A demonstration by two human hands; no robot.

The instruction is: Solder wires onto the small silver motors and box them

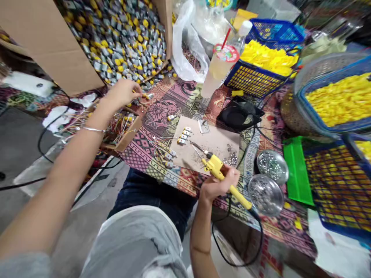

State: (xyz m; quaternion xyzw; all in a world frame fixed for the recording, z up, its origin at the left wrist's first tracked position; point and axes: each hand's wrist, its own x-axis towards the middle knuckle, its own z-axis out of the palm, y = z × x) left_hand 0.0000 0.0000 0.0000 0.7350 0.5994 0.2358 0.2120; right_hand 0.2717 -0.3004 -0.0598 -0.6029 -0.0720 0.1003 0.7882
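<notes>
My right hand [222, 183] is wrapped round a yellow soldering gun [215, 165], its tip pointing left over a flat piece of cardboard [220, 141]. A short row of small motors [184, 136] stands on the cardboard, left of the tip. Motors with white wires [167, 156] lie at its left edge. My left hand [127, 92] reaches to the edge of a large heap of small silver-and-yellow motors [121, 38]. Its fingers are bent together, and what they pinch is hidden. One loose motor [171, 117] lies on the patterned cloth.
A small box of wires [127, 133] sits below my left forearm. Behind the cardboard stand a black fan [240, 114] and a drink cup [218, 65]. Metal bowls [266, 195], a green tray [298, 170] and baskets of yellow parts [252, 83] occupy the right. The soldering gun's cable [261, 235] loops below the table edge.
</notes>
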